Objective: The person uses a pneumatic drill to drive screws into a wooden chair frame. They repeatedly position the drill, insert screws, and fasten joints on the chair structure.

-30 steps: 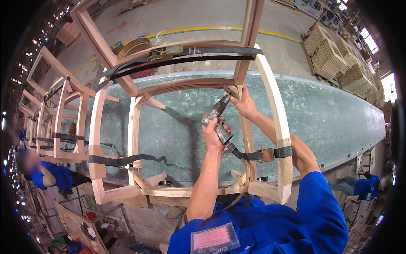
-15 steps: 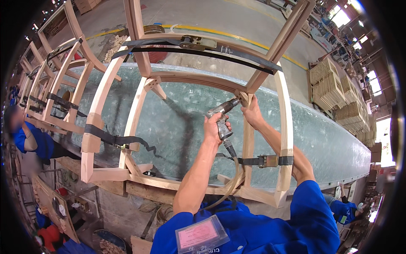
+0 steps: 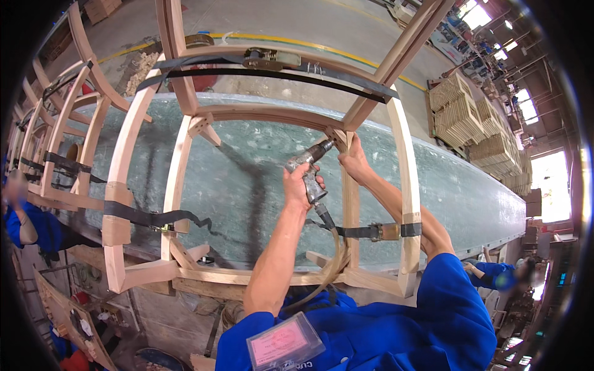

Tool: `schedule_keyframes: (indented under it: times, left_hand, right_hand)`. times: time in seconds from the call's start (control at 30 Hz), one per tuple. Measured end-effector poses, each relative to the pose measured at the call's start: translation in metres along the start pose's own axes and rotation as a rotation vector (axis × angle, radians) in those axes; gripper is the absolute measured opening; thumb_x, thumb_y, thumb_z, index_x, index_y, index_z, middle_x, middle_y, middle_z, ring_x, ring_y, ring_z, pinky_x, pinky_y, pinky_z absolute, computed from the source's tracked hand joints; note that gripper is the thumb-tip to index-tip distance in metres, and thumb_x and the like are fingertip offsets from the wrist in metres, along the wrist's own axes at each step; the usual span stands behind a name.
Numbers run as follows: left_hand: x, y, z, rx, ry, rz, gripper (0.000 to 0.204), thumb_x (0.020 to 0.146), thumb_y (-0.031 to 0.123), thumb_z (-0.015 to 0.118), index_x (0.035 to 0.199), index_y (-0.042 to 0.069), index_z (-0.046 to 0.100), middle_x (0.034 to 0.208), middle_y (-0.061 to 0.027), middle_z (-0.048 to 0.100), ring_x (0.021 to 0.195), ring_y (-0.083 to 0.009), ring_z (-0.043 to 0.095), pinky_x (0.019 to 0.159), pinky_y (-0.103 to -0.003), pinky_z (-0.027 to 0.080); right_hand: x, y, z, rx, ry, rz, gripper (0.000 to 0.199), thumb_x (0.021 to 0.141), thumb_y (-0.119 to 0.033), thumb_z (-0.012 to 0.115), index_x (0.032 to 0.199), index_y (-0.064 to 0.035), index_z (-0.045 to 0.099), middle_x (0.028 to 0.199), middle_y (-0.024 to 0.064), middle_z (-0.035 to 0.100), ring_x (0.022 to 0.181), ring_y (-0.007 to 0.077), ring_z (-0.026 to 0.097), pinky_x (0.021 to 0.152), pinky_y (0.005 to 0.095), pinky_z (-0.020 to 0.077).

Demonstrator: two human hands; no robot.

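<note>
My left hand (image 3: 301, 187) is closed round the grip of a pneumatic drill (image 3: 312, 154), a metal tool with a hose (image 3: 337, 253) running down toward my body. The drill's nose points up and right against a corner block (image 3: 338, 137) of a wooden chair frame (image 3: 408, 185). At that same corner, my right hand (image 3: 354, 161) is wrapped round the upright post, just right of the drill's tip. Its fingers are partly hidden behind the wood. Dark ratchet straps (image 3: 365, 232) run round the frame, one with a metal buckle (image 3: 272, 59) across the far rail.
The frame stands on a long green-grey workbench (image 3: 458, 179). More strapped chair frames (image 3: 68, 136) stand at the left, near a person in blue (image 3: 37, 226). Another person (image 3: 495, 275) is at the right. Stacked wooden pieces (image 3: 458, 111) lie beyond the bench.
The whole view has shifted, so the frame and both hands appear slightly farther left. The drill stays at the same corner, and both hands keep their grips.
</note>
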State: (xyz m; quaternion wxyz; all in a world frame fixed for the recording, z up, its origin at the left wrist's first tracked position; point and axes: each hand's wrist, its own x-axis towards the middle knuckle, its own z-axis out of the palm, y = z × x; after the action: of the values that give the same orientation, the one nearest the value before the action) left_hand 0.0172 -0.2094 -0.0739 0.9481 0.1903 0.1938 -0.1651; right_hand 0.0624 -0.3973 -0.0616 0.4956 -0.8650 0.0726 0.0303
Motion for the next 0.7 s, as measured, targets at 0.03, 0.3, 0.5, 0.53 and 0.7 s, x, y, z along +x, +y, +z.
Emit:
schedule_keyframes:
  times: [0.03,0.3,0.5,0.53,0.7]
  left_hand:
    - [0.001,0.004,-0.002,0.022,-0.001,0.019,0.035,0.088,0.010,0.059,0.119,0.011,0.042,0.084,-0.0156,0.060,0.052,-0.0249,0.062,0.040,-0.040,0.053]
    - [0.002,0.010,-0.006,0.020,0.026,0.043,0.041,0.087,0.009,0.060,0.122,0.014,0.038,0.085,-0.0166,0.060,0.052,-0.0254,0.062,0.041,-0.042,0.054]
    - [0.001,0.009,-0.005,0.029,0.018,0.048,0.035,0.089,0.011,0.061,0.119,0.011,0.042,0.087,-0.0160,0.061,0.054,-0.0254,0.063,0.042,-0.040,0.054]
    - [0.001,0.010,-0.005,0.030,0.018,0.051,0.036,0.089,0.011,0.061,0.119,0.012,0.041,0.087,-0.0160,0.060,0.054,-0.0254,0.063,0.042,-0.040,0.054]
    - [0.001,0.009,-0.003,0.041,0.017,0.039,0.037,0.089,0.010,0.061,0.119,0.013,0.040,0.086,-0.0160,0.060,0.053,-0.0253,0.063,0.042,-0.041,0.055]
  right_hand:
    - [0.001,-0.003,0.003,0.002,-0.014,0.012,0.087,0.077,0.006,0.056,0.153,-0.0055,0.015,0.135,0.0212,0.048,0.120,0.0316,0.054,0.096,0.0401,0.0472]
    - [0.000,-0.019,0.014,0.061,-0.039,0.084,0.089,0.077,0.007,0.055,0.154,-0.0073,0.014,0.134,0.0179,0.048,0.110,0.0245,0.057,0.084,0.0365,0.0511]
    - [0.001,-0.018,0.011,0.024,-0.041,0.107,0.088,0.078,0.007,0.054,0.154,-0.0080,0.014,0.134,0.0169,0.049,0.113,0.0246,0.057,0.090,0.0363,0.0500]
    - [0.000,-0.022,0.012,0.022,-0.046,0.115,0.088,0.077,0.008,0.054,0.154,-0.0073,0.014,0.135,0.0174,0.048,0.116,0.0255,0.055,0.092,0.0368,0.0492]
    - [-0.002,-0.020,0.007,-0.022,-0.039,0.061,0.087,0.076,0.009,0.052,0.153,-0.0038,0.013,0.139,0.0195,0.043,0.126,0.0293,0.049,0.098,0.0386,0.0463]
